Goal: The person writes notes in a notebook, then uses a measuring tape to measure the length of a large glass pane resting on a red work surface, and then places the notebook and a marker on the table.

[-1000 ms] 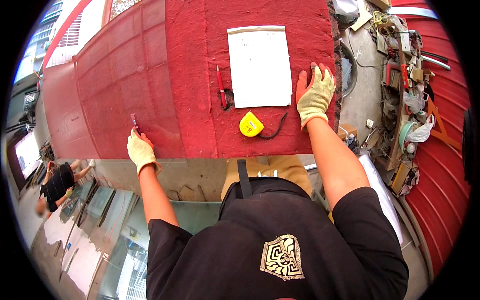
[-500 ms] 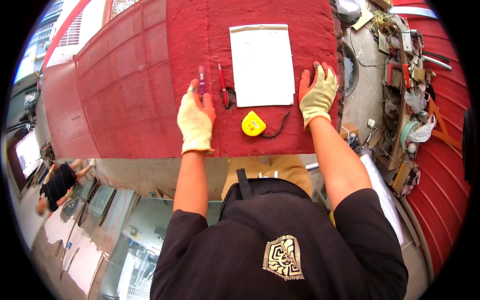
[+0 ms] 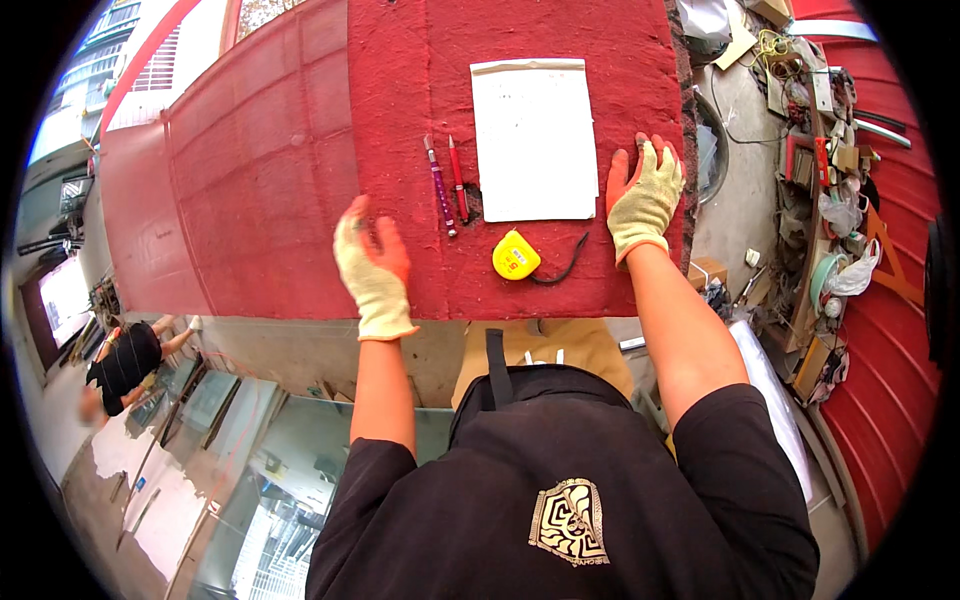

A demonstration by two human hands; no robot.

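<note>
My left hand (image 3: 372, 268), in a cream work glove with orange-red fingers, is open and holds nothing, above the red cloth-covered table (image 3: 400, 60). To its right lies a slim purple pen-like tool (image 3: 439, 188), apart from the fingers. Beside that tool rests a red pen (image 3: 458, 178). A white paper pad (image 3: 535, 140) lies right of both. Below the pad sits a yellow tape measure (image 3: 515, 256) with a black wrist strap (image 3: 568, 265). My right hand (image 3: 645, 200), gloved alike, rests open with fingers spread on the cloth near the pad's right edge.
A round tub (image 3: 712, 150) stands on the floor beyond the table's right edge. Farther right, a cluttered shelf (image 3: 805, 220) holds bags, boxes and cables. At lower left, another person (image 3: 128, 365) in dark clothes is near several glass sheets (image 3: 210, 405).
My left hand has let go of the purple tool and drawn back to the left. The tool now lies closer to the red pen. My right hand stays by the pad.
</note>
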